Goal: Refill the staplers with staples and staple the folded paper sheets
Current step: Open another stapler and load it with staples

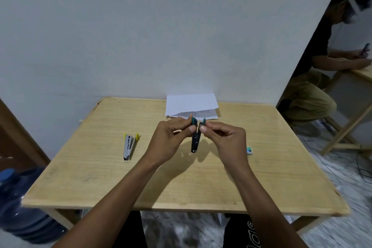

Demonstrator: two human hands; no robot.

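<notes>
A green-and-black stapler (195,139) hangs open above the middle of the wooden table (181,185), its hinge end pointing down. My left hand (171,139) pinches its left arm near the green tip. My right hand (223,137) pinches the right arm near the other green tip. A second stapler (129,147), grey with yellow tips, lies open on the table to the left. Folded paper sheets (191,105) lie at the table's far edge, just behind my hands. A small staple box (249,150) sits to the right of my right hand.
The table stands against a white wall (161,26). A blue water jug (22,207) stands on the floor at the table's front left corner. Another person (314,78) crouches at a second table at the right. Cables lie on the floor there.
</notes>
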